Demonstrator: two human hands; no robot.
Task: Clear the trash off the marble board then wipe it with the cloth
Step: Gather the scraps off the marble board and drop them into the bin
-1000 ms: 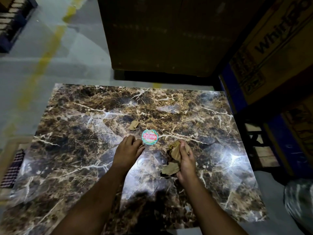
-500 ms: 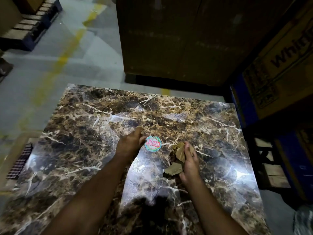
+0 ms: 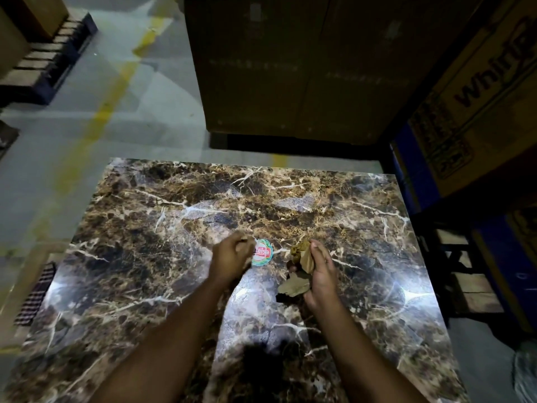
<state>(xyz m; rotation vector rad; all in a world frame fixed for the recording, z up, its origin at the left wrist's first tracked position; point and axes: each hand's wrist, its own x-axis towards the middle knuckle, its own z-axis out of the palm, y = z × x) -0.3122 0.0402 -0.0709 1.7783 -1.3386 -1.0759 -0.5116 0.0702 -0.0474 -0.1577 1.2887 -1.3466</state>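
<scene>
Grey concrete floor (image 3: 101,120) with a faded yellow line lies around the brown marble board (image 3: 162,228), which has white veins and bright reflections of light on its polish. Big cardboard boxes (image 3: 290,62) stand behind the board, and one more box with dark printed letters (image 3: 479,91) stands at the right side. A dark pallet (image 3: 49,59) is on the floor at the far left.

Both hands are over the middle of the board. The left hand (image 3: 228,258) has its fingers curled in, and something small and pale shows at the fingertips — it looks like a small scrap of paper, but I cannot tell for sure because of blur. Just beside this hand, at its right, a round sticker (image 3: 263,253) in white, red and green lies flat on the marble; the hand covers its left edge.

The right hand (image 3: 321,274) holds a bunch of crumpled brown paper scraps (image 3: 299,266) — its grip is closed around them, with the thumb and fingers pressing the pieces together. Some scraps hang below the palm, near the marble surface. The sticker is between the two hands.
</scene>
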